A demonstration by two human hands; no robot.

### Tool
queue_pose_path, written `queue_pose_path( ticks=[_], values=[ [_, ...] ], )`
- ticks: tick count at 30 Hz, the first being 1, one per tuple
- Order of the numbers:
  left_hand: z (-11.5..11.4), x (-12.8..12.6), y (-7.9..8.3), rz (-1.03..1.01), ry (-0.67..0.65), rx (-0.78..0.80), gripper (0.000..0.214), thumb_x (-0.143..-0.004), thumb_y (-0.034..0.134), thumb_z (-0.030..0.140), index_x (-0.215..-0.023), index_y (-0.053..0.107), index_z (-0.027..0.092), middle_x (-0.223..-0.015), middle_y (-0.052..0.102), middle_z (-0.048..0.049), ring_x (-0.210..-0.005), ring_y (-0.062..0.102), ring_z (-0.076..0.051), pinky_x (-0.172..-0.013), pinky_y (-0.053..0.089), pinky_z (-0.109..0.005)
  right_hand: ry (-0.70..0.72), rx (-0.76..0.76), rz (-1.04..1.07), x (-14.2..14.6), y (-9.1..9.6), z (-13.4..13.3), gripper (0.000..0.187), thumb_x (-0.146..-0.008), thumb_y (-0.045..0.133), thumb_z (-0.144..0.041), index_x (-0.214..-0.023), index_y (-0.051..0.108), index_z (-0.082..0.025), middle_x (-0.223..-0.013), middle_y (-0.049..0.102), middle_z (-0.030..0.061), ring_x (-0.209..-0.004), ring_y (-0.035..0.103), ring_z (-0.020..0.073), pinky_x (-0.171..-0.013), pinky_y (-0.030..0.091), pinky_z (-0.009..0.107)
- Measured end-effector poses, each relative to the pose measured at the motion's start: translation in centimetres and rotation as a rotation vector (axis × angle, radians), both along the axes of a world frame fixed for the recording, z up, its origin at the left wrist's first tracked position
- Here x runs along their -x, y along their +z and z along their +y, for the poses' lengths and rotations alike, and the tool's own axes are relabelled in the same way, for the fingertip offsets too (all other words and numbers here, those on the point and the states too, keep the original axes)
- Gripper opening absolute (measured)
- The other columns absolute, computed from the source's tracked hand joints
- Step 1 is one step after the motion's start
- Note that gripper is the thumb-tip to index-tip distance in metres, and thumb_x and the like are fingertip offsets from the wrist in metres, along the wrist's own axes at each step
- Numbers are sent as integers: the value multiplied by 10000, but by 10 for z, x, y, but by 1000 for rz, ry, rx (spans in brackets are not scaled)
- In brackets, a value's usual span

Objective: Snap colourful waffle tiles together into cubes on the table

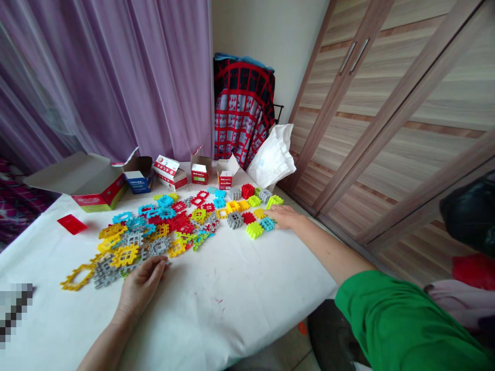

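The plastic waffle blocks [162, 226] lie in a loose heap on the white-covered desk [232, 293]. At the heap's near edge, the left hand [141, 286] rests open and empty, just beside a grey block [157, 246]. At its right end, the right hand [284, 216] lies flat and open, fingertips [270, 210] on the blocks. Open cardboard boxes [88, 180] stand behind the heap, with a purple curtain [127, 77] beyond. A pixelated blur hides the desk's lower-left edge.

Blurred patch [15, 314] at L edge unreadable; black bag [469, 214] cut off R edge.
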State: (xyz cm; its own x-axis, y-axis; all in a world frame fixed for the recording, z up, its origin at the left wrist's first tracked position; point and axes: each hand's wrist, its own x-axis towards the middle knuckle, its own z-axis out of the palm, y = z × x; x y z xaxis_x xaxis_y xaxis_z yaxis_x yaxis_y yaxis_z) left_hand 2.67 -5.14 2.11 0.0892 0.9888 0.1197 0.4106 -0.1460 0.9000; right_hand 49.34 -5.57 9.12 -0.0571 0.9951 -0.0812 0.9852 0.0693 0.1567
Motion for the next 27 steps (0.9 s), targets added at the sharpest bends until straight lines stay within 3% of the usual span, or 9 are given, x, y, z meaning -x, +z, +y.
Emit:
queue_pose_path(
  ticks=[5,10,16,22,27],
  values=[
    [-2,1,-6,90,12,-103,455,-787,513,617,-907,680,212,-693,730,-27,-594,660,-175,-592,537,-276,36,-56,-49,18,20,3,453,-817,613,-190,-1264,648,-257,-1165,651,96,-1085,607,257,-895,458,347],
    [7,17,-4,380,50,-306,320,-858,468,466,-934,695,253,-773,759,-22,-672,697,-181,-643,521,-264,155,-188,-9,67,29,11,303,-918,505,-214,-1153,696,-208,-1119,669,118,-1060,598,257,-906,444,357],
    [30,39,-6,531,19,-583,304,-928,455,398,-962,713,240,-1008,764,-81,-948,703,-228,-872,520,-355,283,-213,125,151,6,25,271,-947,491,-210,-1087,722,-224,-1092,694,85,-1054,606,224,-915,446,328],
    [40,43,-12,576,-44,-600,302,-943,454,346,-959,728,219,-1084,748,-95,-1023,680,-247,-910,521,-407,312,-177,311,229,-29,46,249,-945,520,-220,-1095,717,-246,-1123,705,52,-1074,620,195,-935,461,299],
    [40,45,-15,536,-64,-584,280,-934,482,329,-946,743,228,-1057,757,-79,-1060,658,-248,-953,509,-424,184,-195,411,258,-39,72,248,-932,531,-220,-1107,705,-247,-1156,697,60,-1100,621,201,-954,467,313]
  ],
)
